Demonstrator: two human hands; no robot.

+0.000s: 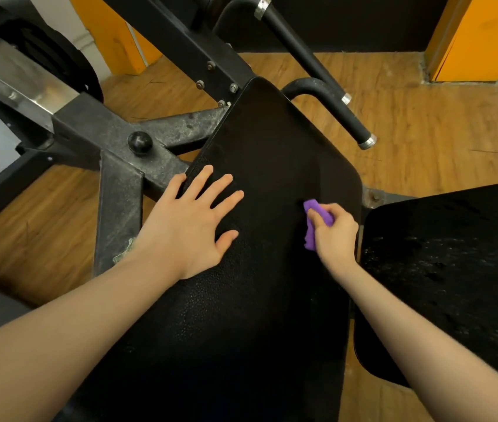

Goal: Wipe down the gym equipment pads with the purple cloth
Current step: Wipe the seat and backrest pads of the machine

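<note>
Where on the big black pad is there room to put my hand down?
The long pad is bare above the left hand and the purple cloth, and also near you between both arms. Around the right hand it is crowded.

Dim, even indoor light, soft glare on the steel plate (pixel 25 83) at upper left, my black pad (pixel 272 153) nearly swallows detail, wide-angle bending at edges, slight motion blur throughout, my forearms softest near the frame bottom.

left hand (pixel 191 220): bare, no glove | right hand (pixel 334 234): bare | forearms: unsleeved
</note>
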